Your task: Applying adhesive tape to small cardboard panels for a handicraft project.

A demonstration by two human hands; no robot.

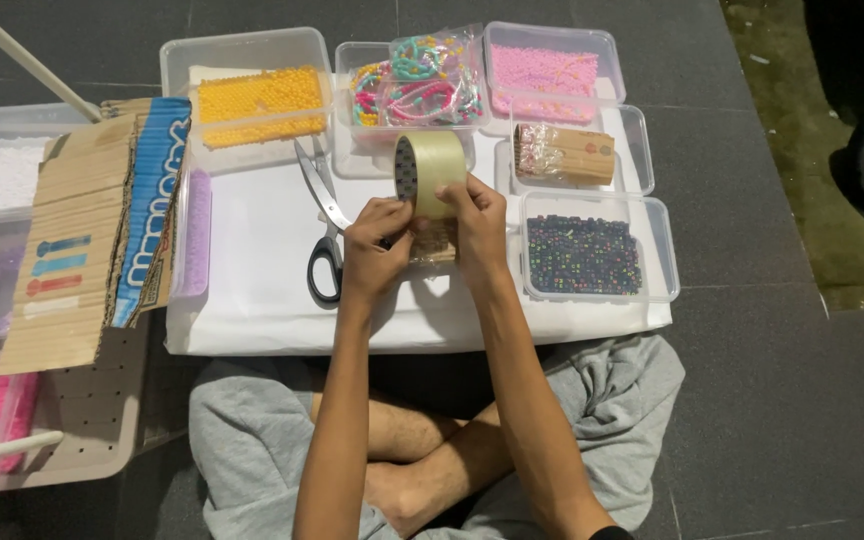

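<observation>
Now both hands, left hand [374,248] and right hand [477,222], pinch the tape roll [428,175] upright just above the fingers, apparently picking its loose end, scissors [324,225] waiting just left.

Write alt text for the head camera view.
Both hands, left hand and right hand, hold a roll of clear tape above a white sheet, scissors beside them, with plastic tubs of coloured beads around.

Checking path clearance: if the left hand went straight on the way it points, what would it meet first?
The left hand already touches the roll of clear packing tape; beyond it, likely the clear plastic box of colourful bracelets, though depth is unclear.
</observation>
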